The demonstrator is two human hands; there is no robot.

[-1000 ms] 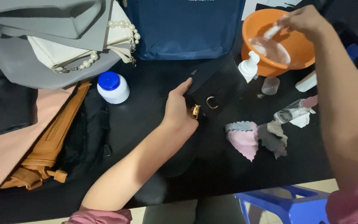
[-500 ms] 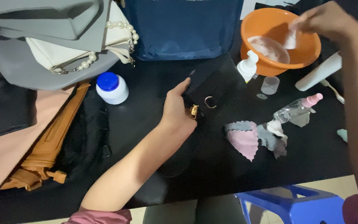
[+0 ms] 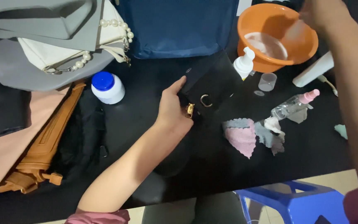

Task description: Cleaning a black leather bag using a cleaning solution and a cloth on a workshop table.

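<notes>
My left hand (image 3: 172, 108) grips the edge of a black handbag (image 3: 212, 87) with a gold clasp and a metal ring, lying on the black table. My right hand (image 3: 322, 14) is raised over the orange basin (image 3: 299, 49) at the far right and holds something pale and blurred; I cannot tell what it is. A pale cloth or liquid lies inside the basin. A white pump bottle (image 3: 244, 63) stands just in front of the basin.
A pink-and-grey cloth (image 3: 243, 135), a clear spray bottle with a pink cap (image 3: 293, 105), a small clear cup (image 3: 267, 81) and a white tube (image 3: 313, 70) lie right of the bag. A white jar with a blue lid (image 3: 107, 87), stacked bags (image 3: 42, 45) and a navy bag (image 3: 183, 25) crowd the left and back. A blue stool (image 3: 295, 201) stands below.
My right hand has moved up and to the right over the basin. The spray bottle and white tube, hidden by my arm before, now show. My left hand stays on the black bag.
</notes>
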